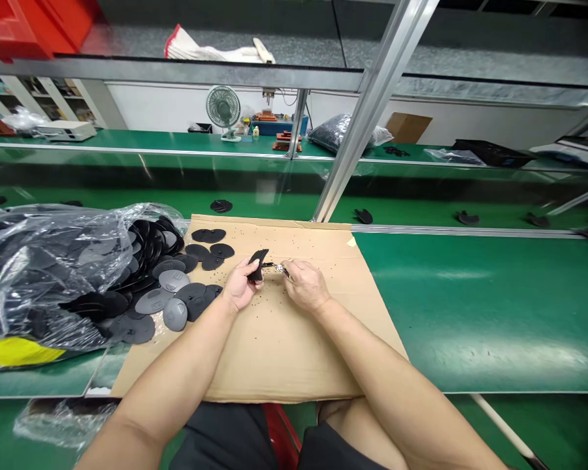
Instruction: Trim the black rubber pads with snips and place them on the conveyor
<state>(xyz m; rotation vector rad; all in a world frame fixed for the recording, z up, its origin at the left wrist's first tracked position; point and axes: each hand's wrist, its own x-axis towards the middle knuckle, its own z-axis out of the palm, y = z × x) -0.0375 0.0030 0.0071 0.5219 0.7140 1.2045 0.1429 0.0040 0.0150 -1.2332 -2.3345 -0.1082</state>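
Over a flat sheet of cardboard (294, 365), my left hand (239, 287) grips a curved black plastic piece (259, 264), turned on edge between thumb and fingers. My right hand (306, 286) is closed around a pair of small metal pliers (279, 267). The jaws point left and reach the right side of the piece; whether they bite on it is too small to tell. Tiny black bits lie scattered on the cardboard around both hands. Left of my left hand are several loose black oval pieces (174, 314), some overlapping.
A clear plastic bag (53, 261) spills a heap of black pieces at the left. Behind the cardboard runs a green belt (284, 207) with a few black pieces spaced along it. A slanted metal post (360, 124) rises ahead. Farther back stands a green fan (224, 108).
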